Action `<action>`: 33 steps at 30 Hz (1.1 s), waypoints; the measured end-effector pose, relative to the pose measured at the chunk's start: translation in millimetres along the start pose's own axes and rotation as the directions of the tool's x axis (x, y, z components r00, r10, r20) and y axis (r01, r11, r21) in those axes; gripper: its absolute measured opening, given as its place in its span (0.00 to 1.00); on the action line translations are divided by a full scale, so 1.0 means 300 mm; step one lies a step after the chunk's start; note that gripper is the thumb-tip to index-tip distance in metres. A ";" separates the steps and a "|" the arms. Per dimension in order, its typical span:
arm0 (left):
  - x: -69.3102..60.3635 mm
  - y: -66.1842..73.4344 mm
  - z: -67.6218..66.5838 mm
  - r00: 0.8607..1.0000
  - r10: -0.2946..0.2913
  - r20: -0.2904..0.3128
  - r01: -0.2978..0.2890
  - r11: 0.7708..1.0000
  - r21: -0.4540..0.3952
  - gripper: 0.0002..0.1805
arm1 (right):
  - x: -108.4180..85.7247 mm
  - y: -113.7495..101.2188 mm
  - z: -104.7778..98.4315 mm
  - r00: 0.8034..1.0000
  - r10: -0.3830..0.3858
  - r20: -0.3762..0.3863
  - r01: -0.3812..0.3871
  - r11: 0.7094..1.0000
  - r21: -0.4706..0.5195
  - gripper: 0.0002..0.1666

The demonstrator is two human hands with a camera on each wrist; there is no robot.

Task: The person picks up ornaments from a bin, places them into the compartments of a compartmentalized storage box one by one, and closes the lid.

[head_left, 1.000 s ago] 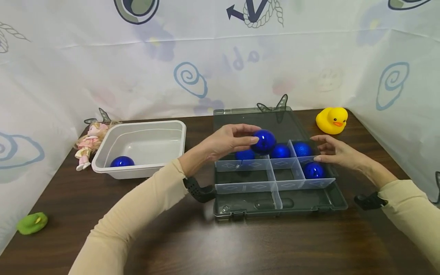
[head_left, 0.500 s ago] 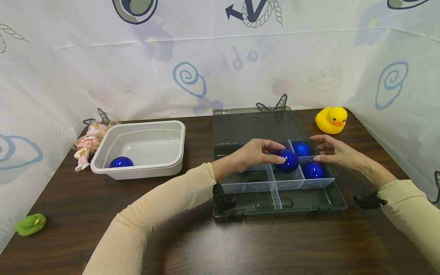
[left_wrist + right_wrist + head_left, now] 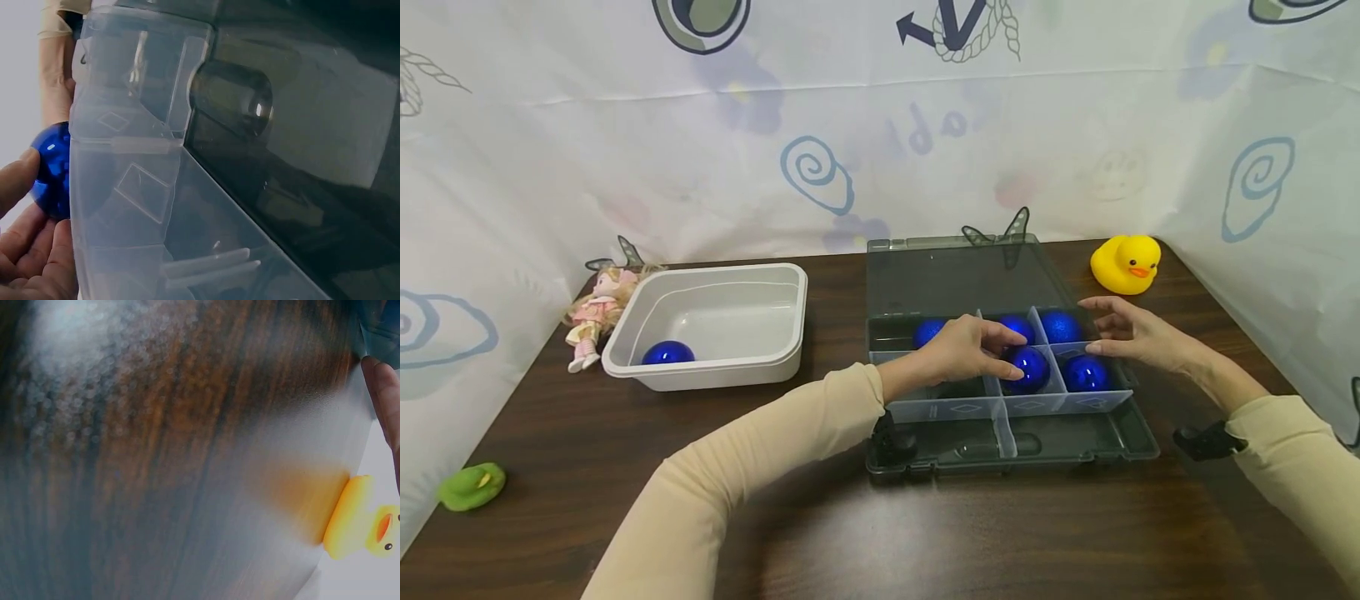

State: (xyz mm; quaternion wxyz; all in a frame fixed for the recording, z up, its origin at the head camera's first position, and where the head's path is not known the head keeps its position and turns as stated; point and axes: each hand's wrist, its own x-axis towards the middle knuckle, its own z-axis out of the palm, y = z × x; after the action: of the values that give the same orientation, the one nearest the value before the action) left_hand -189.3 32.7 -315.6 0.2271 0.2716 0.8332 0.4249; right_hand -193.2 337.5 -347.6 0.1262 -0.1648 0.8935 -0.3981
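My left hand [image 3: 964,350] is over a grey, see-through divided box [image 3: 895,462], with thumb and fingers on a shiny blue ball [image 3: 1030,371]. That ball sits low in a middle compartment; in the left wrist view the blue ball [image 3: 53,172] shows between the thumb and fingers. More blue balls lie around it: a textured ball [image 3: 1060,327] behind, a shiny ball [image 3: 1087,373] to the right, and others partly hidden by my left hand. My right hand [image 3: 1138,333] rests at the box's right edge, fingers loosely bent and holding nothing.
A white tub [image 3: 760,367] stands at the left with one blue ball [image 3: 667,352] inside. Next to it leans a small doll [image 3: 597,315]. A green toy duck [image 3: 471,487] lies near the left table edge, and a yellow rubber duck [image 3: 1126,265] stands behind my right hand.
My left hand has moved right and down with the shiny blue ball, from above the back compartments into a middle compartment. The right hand has stayed in place.
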 end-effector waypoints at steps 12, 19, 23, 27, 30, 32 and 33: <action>-0.046 -0.001 -0.042 0.998 0.034 0.056 -0.031 0.998 -0.060 0.26 | -0.002 0.001 0.006 1.000 -0.003 -0.004 0.003 1.000 -0.008 0.36; -0.178 -0.028 -0.193 0.992 0.122 0.028 -0.119 0.988 -0.100 0.23 | 0.002 0.005 0.007 1.000 -0.016 -0.011 0.016 1.000 -0.025 0.36; -0.287 -0.093 -0.319 0.997 0.051 -0.050 -0.056 0.992 -0.113 0.21 | 0.003 0.008 0.009 0.999 -0.030 -0.015 0.029 0.999 -0.037 0.36; -0.415 -0.195 -0.450 0.990 -0.053 -0.131 0.044 0.996 -0.075 0.22 | -0.004 0.010 0.009 0.999 -0.036 -0.028 0.035 0.998 -0.053 0.36; -0.518 -0.277 -0.542 0.978 -0.119 -0.171 0.108 0.991 -0.073 0.23 | -0.006 0.012 0.007 0.999 -0.043 -0.027 0.041 0.998 -0.057 0.35; -0.588 -0.327 -0.599 0.971 -0.146 -0.188 0.133 0.988 -0.082 0.24 | -0.004 0.011 0.007 0.999 -0.047 -0.020 0.046 0.998 -0.052 0.35; -0.623 -0.349 -0.626 0.968 -0.163 -0.192 0.149 0.985 -0.084 0.25 | -0.003 0.011 0.007 0.999 -0.048 -0.017 0.047 0.998 -0.048 0.35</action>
State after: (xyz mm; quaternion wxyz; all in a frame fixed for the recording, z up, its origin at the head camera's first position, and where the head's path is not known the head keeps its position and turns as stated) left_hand -190.6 -249.2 -274.4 0.1850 0.1535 0.8552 0.4592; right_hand -192.2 338.4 -351.3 0.1045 -0.1852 0.8997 -0.3812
